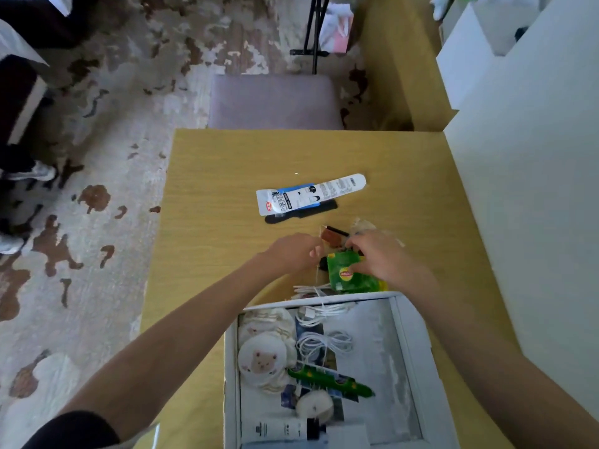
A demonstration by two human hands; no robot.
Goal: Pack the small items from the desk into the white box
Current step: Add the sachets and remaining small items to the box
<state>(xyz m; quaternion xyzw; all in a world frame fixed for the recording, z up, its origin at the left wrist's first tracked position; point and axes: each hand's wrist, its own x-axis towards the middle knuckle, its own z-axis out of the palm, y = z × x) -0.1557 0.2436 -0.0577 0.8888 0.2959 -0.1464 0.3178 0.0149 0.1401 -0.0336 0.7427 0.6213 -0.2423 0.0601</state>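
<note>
My right hand [379,254] clamps the green Lipton tea packet [351,275], which lies just beyond the far rim of the white box [411,335] at the tabletop's near edge. My left hand [296,249] is curled beside it; whether it holds anything I cannot tell. The white cable [311,290] draped over that rim could snag as the packet lifts. Mid-tabletop I count one carded pack [308,196], one black comb [301,213] and one tea packet.

green tea packet [351,274], white box [418,345], yellow desk [227,176]
</note>
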